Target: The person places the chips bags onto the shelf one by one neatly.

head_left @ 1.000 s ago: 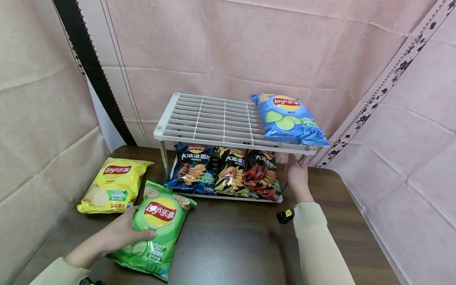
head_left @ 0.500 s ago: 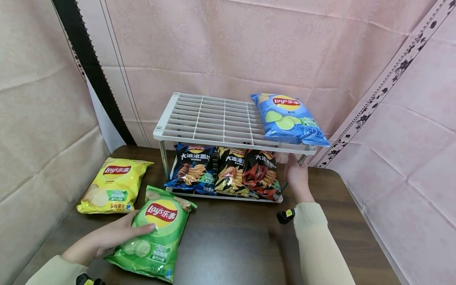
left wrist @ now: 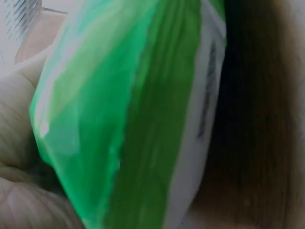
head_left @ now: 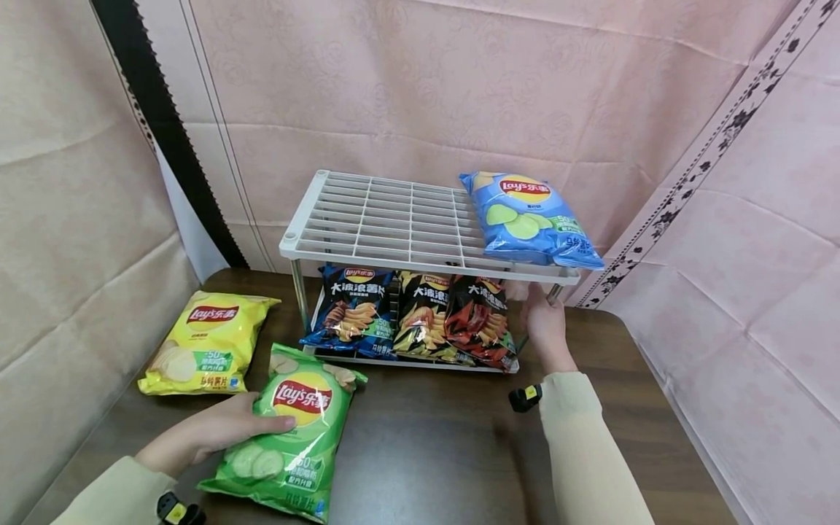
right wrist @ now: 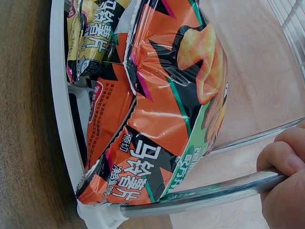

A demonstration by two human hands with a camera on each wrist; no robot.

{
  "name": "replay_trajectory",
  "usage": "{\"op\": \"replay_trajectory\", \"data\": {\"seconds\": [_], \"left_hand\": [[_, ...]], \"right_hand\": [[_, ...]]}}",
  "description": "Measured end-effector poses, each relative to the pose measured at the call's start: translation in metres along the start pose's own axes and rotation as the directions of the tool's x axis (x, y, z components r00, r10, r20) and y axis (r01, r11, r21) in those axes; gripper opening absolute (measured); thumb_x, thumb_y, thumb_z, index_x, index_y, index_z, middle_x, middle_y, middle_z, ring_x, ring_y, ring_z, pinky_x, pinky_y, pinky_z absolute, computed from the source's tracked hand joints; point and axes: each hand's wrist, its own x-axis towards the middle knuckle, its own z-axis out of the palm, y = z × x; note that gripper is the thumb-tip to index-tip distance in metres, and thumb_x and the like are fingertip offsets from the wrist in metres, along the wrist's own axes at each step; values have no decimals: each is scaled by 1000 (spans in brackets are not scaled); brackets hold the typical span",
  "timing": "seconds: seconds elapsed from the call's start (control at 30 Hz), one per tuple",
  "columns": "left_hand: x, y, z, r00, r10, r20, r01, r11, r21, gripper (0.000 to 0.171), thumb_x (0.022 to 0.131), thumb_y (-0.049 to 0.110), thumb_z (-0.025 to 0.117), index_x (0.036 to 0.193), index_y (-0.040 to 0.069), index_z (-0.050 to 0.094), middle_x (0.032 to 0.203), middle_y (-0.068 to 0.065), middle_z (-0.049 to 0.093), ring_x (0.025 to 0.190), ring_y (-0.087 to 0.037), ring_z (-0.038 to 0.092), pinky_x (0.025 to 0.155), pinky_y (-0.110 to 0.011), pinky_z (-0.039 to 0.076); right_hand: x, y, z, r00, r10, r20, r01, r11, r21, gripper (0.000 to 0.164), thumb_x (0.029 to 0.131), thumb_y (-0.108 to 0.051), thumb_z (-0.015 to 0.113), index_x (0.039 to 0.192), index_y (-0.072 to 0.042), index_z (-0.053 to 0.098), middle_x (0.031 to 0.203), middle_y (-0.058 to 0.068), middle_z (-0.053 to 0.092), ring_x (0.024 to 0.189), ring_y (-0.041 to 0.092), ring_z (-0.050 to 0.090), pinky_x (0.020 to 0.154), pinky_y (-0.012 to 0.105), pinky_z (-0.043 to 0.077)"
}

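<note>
My left hand [head_left: 226,428] grips a green bag of Lay's potato chips [head_left: 308,437] by its left side, thumb across the front and the other fingers hidden behind. In the left wrist view the green bag's side seam fills most of the picture. At the right end of a white two-tier rack [head_left: 387,255], my right hand [head_left: 547,324] holds the metal post [right wrist: 228,191] just under the upper shelf. Near that hand, a black-and-red chip bag [head_left: 482,321] stands on the lower shelf. A blue Lay's bag [head_left: 530,219] lies on the upper shelf's right end.
A yellow Lay's bag [head_left: 206,343] lies on the dark wooden table [head_left: 426,452], left of the rack. The lower shelf also carries a dark blue chip bag [head_left: 354,310] and a black-and-yellow one [head_left: 426,317]. Pink cloth [head_left: 420,87] hangs behind the rack.
The green bag has shifted slightly down and toward me, then a little to the right, along with my left hand. My right hand stays at the post.
</note>
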Motion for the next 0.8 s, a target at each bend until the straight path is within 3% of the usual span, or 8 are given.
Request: {"op": "replay_trajectory", "data": {"seconds": [0.2, 0.33, 0.57, 0.8], "left_hand": [[-5, 1, 5, 1000, 30, -6, -31, 996, -83, 97, 86, 41, 73, 143, -13, 16, 119, -18, 55, 99, -25, 60, 80, -43, 50], [-7, 1, 8, 998, 60, 15, -57, 987, -151, 93, 87, 34, 73, 145, -9, 14, 115, -17, 57, 94, -26, 63, 77, -42, 52], [-12, 3, 11, 994, 105, 42, -95, 979, -182, 93, 87, 32, 74, 145, -9, 13, 113, -16, 59, 93, -27, 64, 77, -43, 53], [-14, 0, 8, 976, 183, 117, -144, 948, -285, 89, 91, 26, 70, 147, -7, 10, 112, -17, 60, 95, -34, 65, 77, -46, 53]], "right_hand": [[1, 0, 0, 1000, 1, 2, -1, 1000, 11, 57, 105, -43, 34, 60, -8, 37, 47, -1, 34, 41, 17, 30, 43, 34, 27], [1, 2, -1, 1000, 0, 9, 0, 1000, 20, 57, 104, -44, 35, 60, -8, 38, 47, -1, 35, 41, 18, 30, 43, 35, 27], [2, 4, -1, 1000, 0, 9, -1, 999, 36, 56, 105, -42, 35, 58, -11, 37, 46, -2, 34, 40, 17, 30, 43, 34, 27], [3, 3, 0, 1000, 7, -2, -7, 1000, 19, 58, 105, -41, 35, 57, -9, 37, 45, -1, 34, 39, 19, 30, 43, 36, 28]]}}
